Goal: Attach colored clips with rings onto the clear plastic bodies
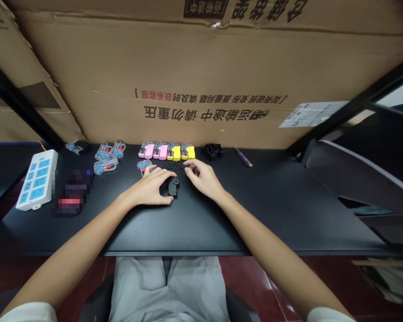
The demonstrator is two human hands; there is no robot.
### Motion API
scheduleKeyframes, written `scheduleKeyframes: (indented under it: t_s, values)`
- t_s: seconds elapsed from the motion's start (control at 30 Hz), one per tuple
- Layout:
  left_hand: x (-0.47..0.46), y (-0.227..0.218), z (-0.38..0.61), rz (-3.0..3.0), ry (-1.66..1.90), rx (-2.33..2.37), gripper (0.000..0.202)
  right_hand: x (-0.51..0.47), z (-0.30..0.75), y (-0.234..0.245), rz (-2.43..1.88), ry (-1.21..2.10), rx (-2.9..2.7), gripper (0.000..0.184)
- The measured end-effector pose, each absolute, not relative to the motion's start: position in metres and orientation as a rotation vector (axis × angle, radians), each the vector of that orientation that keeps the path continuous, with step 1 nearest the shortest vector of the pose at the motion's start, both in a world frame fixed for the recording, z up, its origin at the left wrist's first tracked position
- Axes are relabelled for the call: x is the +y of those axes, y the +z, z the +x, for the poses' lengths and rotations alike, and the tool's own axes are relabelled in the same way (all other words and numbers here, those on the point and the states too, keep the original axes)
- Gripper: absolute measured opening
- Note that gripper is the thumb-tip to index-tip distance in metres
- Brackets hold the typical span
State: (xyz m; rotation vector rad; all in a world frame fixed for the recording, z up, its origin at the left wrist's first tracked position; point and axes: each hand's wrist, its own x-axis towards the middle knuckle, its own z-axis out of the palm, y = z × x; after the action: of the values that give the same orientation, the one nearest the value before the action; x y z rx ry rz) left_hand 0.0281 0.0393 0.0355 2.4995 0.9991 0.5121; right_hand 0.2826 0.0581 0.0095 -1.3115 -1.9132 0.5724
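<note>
My left hand (152,187) rests on the black desk (255,214), fingers curved, its thumb and fingertips touching a small black plastic part (173,186). My right hand (203,177) hovers just right of that part, fingers bent, its fingertips near several small black rings (173,166) lying on the desk. A clear-and-blue piece (143,165) lies just beyond my left fingertips. Behind stand a row of two pink pieces (153,151) and two yellow pieces (181,152).
Clear-blue pieces (107,157) lie at the back left, beside a white power strip (37,180) and a blurred dark object (73,192). A black clip-like part (212,150) and a small screwdriver (243,157) lie at the back right. A large cardboard box (201,85) walls the back.
</note>
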Motion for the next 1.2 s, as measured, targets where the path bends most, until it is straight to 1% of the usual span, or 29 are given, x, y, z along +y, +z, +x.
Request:
scheduleKeyframes:
  t_s: [0.1,0.17,0.33,0.47,0.57,0.67,0.83,1.07,1.2]
  values:
    - [0.038,0.04,0.029,2.448,0.541,0.991,0.061,0.059,0.286,0.005,-1.308,0.403,-2.156,0.04]
    - [0.037,0.041,0.03,2.412,0.543,0.972,0.06,0.058,0.285,0.004,-1.341,0.336,-2.257,0.043]
    - [0.037,0.036,0.031,2.397,0.461,0.941,0.059,0.056,0.286,0.006,-1.362,0.261,-2.281,0.033]
    - [0.041,0.032,0.027,2.394,0.407,0.97,0.056,0.059,0.289,0.008,-1.309,0.401,-2.195,0.021]
    - [0.045,0.031,0.025,2.392,0.412,0.969,0.06,0.061,0.292,0.009,-1.288,0.485,-2.164,0.014]
    - [0.047,0.03,0.024,2.377,0.422,0.968,0.065,0.061,0.295,0.013,-1.298,0.481,-2.201,0.01]
    - [0.045,0.031,0.026,2.361,0.45,0.998,0.072,0.055,0.295,0.022,-1.32,0.404,-2.332,0.011]
    - [0.043,0.034,0.025,2.38,0.441,0.976,0.067,0.046,0.289,0.028,-1.394,0.112,-2.496,0.016]
    - [0.039,0.036,0.029,2.429,0.504,1.005,0.079,0.045,0.287,0.03,-1.437,0.059,-2.529,0.018]
